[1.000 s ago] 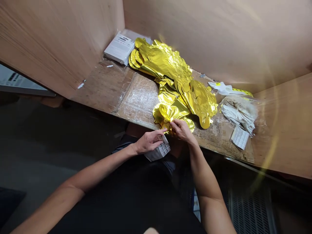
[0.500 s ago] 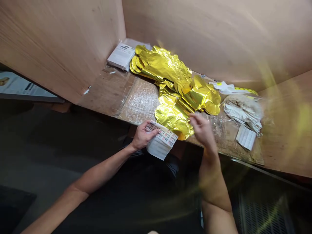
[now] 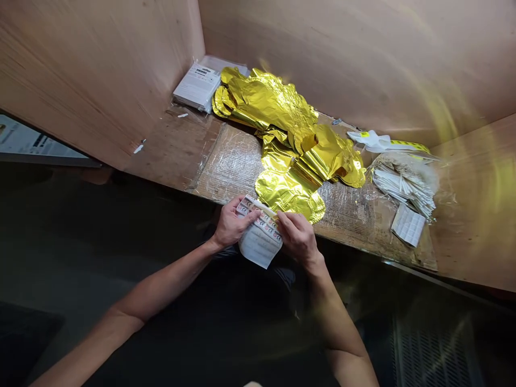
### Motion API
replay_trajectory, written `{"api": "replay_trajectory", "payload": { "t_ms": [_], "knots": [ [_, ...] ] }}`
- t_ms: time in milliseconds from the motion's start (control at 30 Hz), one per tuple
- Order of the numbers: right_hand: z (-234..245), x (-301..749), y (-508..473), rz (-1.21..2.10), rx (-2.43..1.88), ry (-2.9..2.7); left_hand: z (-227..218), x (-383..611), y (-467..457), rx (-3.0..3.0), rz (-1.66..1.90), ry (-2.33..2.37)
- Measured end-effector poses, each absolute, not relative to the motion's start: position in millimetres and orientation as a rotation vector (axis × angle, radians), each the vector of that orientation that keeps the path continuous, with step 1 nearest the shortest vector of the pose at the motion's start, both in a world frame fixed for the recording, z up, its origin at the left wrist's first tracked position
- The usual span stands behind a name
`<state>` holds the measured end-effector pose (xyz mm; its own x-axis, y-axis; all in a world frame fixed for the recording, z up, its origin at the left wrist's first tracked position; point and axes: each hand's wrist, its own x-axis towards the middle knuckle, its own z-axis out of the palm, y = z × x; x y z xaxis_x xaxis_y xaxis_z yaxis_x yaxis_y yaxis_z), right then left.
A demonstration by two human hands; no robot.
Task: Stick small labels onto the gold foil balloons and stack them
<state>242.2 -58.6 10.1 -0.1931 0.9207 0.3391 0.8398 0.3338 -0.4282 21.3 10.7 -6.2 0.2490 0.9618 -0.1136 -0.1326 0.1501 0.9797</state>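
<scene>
My left hand (image 3: 231,223) grips a sticker sheet (image 3: 261,247) by its left edge, thumb on top. Rows of small printed labels with CE marks run across its upper part, and the lower part is blank backing. At the sheet's upper right corner, my right hand (image 3: 300,236) is closed in a pinch on its edge. Just beyond the sheet lies a gold foil balloon (image 3: 288,191), flat, with its rounded end near the table's front edge. More gold foil balloons (image 3: 270,102) are heaped behind it.
White printed cards (image 3: 197,86) are stacked at the back left. To the right lie a bag of thin white sticks (image 3: 403,180), a folded white sheet (image 3: 408,224) and a white and yellow plastic strip (image 3: 374,141). Wooden panels (image 3: 342,59) enclose the cardboard-covered worktop (image 3: 229,161).
My right hand has moved left and down from the gold foil balloon to the sticker sheet's right corner. My left hand still holds the sheet, now bent along its top edge.
</scene>
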Motion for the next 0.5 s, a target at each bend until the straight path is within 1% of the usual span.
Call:
{"api": "replay_trajectory", "payload": {
  "t_ms": [200,333,433,500],
  "knots": [
    [-1.5,245.9,-60.8,0.137,-1.439,-2.158,-4.1,16.2,9.4,1.064,1.004,0.972],
    [-3.1,244.9,-64.6,0.178,-1.415,-2.136,-3.2,14.0,10.2,1.037,0.991,0.989],
    [4.4,239.3,-65.6,0.222,-1.421,-2.049,-6.5,11.5,10.7,1.047,0.991,0.995],
    [12.2,237.1,-62.4,0.268,-1.472,-1.884,-12.0,8.7,9.9,1.110,1.007,1.038]
  ]
}}
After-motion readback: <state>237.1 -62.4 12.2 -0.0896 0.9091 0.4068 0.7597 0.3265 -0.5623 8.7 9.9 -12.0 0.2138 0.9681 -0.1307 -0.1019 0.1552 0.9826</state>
